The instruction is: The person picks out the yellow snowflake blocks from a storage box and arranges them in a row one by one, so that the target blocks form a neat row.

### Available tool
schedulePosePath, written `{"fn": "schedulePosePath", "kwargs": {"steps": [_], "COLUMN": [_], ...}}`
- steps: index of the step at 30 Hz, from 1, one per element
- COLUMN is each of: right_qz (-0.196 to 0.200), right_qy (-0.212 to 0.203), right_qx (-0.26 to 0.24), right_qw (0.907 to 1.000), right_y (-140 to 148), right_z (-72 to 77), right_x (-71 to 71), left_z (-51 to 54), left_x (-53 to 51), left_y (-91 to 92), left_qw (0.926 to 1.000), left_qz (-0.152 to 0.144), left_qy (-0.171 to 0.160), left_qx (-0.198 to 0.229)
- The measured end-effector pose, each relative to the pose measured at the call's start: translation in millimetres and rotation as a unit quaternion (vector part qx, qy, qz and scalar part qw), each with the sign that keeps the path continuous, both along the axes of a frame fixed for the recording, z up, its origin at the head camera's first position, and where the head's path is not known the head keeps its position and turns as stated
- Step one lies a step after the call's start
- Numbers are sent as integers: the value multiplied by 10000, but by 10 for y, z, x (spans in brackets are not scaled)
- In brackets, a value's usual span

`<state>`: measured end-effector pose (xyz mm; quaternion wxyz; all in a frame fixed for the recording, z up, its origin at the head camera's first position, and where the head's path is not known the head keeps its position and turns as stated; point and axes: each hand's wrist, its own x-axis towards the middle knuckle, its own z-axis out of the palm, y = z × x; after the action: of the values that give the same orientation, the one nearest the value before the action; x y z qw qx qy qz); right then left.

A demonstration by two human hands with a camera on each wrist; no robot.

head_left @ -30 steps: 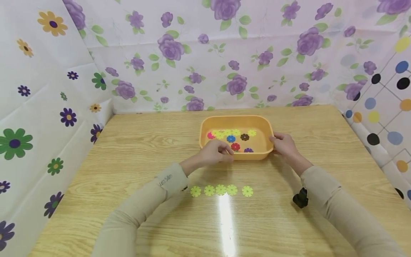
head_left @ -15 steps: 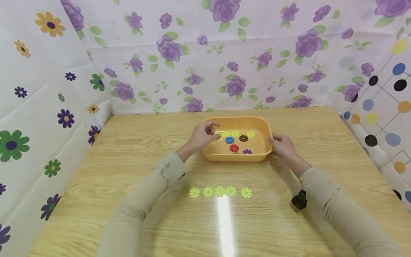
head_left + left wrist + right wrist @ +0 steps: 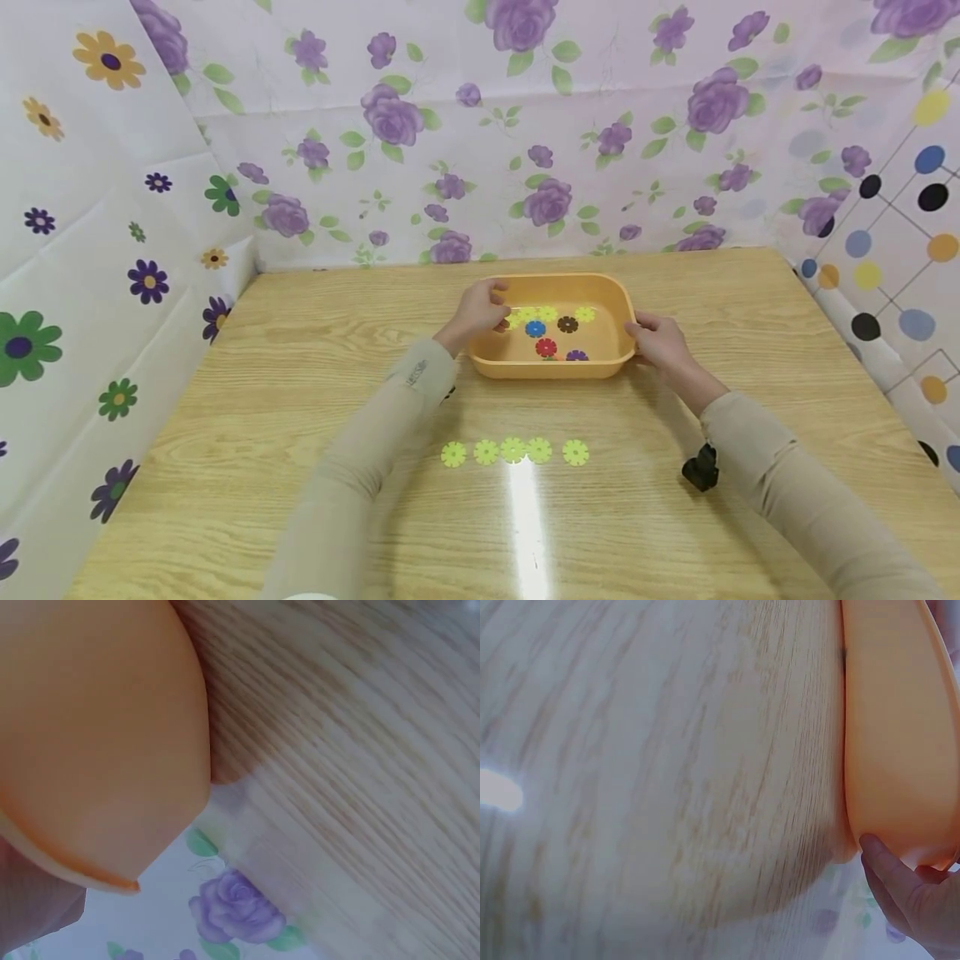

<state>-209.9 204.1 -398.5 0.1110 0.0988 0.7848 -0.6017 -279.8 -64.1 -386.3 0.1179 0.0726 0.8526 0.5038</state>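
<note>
A yellow-orange plastic basin (image 3: pixel 551 369) stands on the table, holding several flower-shaped plastic discs: yellow ones, a blue disc (image 3: pixel 536 329), a brown disc (image 3: pixel 567 325), a red disc (image 3: pixel 546 347) and a purple disc (image 3: pixel 577 356). My left hand (image 3: pixel 480 307) reaches over the basin's left end, fingers loosely bent near a yellow disc (image 3: pixel 513 320); I see nothing held in it. My right hand (image 3: pixel 663 340) grips the right end, thumb at the rim, fingers (image 3: pixel 889 871) against the outer wall. In the left wrist view, the basin wall (image 3: pixel 105 735) hides most of the left hand.
Several yellow discs (image 3: pixel 513 451) lie in a row on the wooden table (image 3: pixel 337 333), nearer me than the basin. A black object (image 3: pixel 701 468) shows beside the right sleeve. Flower-printed cloth (image 3: pixel 420 183) covers the wall behind the table.
My left hand has moved from the basin's near rim leftward and away from me to its left end, covering the pink disc. The right hand has kept its grip.
</note>
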Motion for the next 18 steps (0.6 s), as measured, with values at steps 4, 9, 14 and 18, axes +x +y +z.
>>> {"fn": "schedulePosePath", "kwargs": {"steps": [4,9,14,18], "right_qz": [-18,-10,-17,6], "right_qy": [-21,-55,-50,-51], "right_qx": [30,89,90,56], "right_qw": [10000,9999,9999,10000], "right_y": [-7,-13,-11,4], "right_z": [11,12,-1,-11], "right_x": [3,-2,-7,-2], "left_z": [-11,-31,-40,-55], "left_x": [-27,-47,-55,-56], "left_y": [38,55,64,71], "left_qw": [9991,9970,9918,9876], "left_qz": [135,178,42,-322], "left_qy": [-249,-742,-1229,-1462], "left_qx": [-331,-90,356,470]}}
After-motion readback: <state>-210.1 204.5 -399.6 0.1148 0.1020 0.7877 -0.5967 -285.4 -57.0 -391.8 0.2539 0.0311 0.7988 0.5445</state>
